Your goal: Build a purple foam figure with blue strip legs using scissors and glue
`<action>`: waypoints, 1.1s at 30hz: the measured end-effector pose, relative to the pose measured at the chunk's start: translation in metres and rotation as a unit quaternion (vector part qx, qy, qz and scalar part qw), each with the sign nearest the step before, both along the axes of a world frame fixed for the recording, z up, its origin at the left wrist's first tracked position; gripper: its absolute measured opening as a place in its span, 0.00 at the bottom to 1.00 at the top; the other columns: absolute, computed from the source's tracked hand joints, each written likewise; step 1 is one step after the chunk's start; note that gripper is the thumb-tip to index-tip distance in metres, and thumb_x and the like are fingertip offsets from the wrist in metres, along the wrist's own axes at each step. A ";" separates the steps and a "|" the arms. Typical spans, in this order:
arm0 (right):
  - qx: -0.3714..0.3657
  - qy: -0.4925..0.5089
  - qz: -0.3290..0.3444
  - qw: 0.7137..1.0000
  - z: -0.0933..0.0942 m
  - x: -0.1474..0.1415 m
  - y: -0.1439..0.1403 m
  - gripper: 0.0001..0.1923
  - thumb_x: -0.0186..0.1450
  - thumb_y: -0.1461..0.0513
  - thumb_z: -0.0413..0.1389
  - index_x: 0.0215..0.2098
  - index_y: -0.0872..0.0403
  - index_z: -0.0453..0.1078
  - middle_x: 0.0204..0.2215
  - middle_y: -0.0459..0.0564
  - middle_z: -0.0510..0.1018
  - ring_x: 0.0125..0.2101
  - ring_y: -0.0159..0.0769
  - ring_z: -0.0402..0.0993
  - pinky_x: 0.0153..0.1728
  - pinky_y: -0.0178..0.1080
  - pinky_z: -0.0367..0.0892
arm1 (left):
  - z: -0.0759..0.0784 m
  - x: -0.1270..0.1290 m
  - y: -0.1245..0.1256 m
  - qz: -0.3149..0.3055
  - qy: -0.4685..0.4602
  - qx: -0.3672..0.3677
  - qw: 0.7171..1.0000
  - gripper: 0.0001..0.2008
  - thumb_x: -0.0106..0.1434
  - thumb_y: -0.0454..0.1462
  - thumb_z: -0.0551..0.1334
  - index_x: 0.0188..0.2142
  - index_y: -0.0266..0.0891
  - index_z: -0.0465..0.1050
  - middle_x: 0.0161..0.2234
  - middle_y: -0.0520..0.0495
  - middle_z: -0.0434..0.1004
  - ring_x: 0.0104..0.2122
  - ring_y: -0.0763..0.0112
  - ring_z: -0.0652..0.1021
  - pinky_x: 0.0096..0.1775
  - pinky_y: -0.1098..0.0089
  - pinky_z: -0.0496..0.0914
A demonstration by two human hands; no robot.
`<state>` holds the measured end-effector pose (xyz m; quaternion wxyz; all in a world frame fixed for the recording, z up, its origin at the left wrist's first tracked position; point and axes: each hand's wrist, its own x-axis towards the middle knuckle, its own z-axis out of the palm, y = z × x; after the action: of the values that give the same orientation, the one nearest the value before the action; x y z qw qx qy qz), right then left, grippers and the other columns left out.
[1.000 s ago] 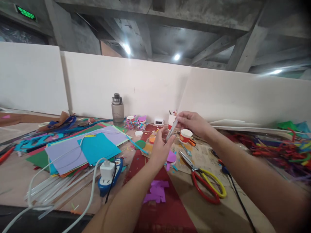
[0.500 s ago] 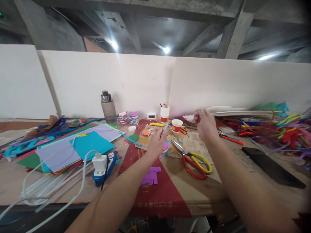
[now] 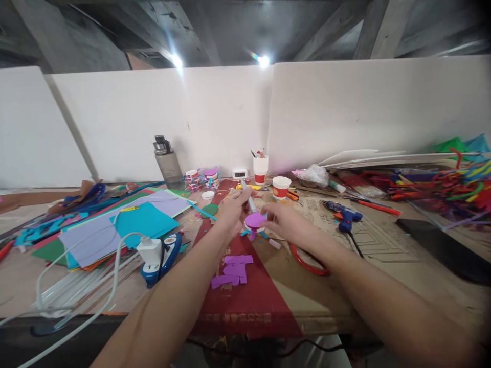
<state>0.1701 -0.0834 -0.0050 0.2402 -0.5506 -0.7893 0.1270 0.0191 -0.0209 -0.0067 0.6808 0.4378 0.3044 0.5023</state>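
My left hand (image 3: 230,210) grips a thin grey stick-shaped tool (image 3: 249,200), tip pointing up and away. My right hand (image 3: 286,221) is low over the table and pinches the edge of a round purple paper piece (image 3: 254,220). The two hands nearly meet above a dark red sheet (image 3: 245,296). Purple paper scraps (image 3: 233,270) lie on that sheet just in front of the hands. Red-handled scissors (image 3: 307,260) are partly hidden under my right wrist.
A stack of coloured paper sheets (image 3: 126,225) lies at left beside a white plug on a blue device (image 3: 159,253) with white cables. Paper cups (image 3: 281,187), a grey bottle (image 3: 165,161), a blue glue gun (image 3: 345,214), a black phone (image 3: 447,248) and tangled coloured strips (image 3: 433,184) ring the work area.
My right hand came back from the far right of the table to the purple paper piece. The left hand lowered slightly with the stick. The view tilted down and shifted right.
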 end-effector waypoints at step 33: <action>0.025 0.108 -0.099 0.989 -0.042 -0.009 0.017 0.09 0.65 0.62 0.51 0.41 0.50 0.73 0.26 0.50 0.77 0.26 0.38 0.73 0.31 0.39 0.64 | -0.019 -0.022 0.009 0.104 0.603 0.226 0.758 0.22 0.53 0.36 0.65 0.12 0.42 0.53 0.16 0.46 0.65 0.34 0.56 0.76 0.43 0.63 0.66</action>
<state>0.1612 -0.0664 -0.0466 0.3491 -0.6027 -0.7033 0.1422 -0.0032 -0.0118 -0.0257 0.1810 0.7569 0.5730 0.2569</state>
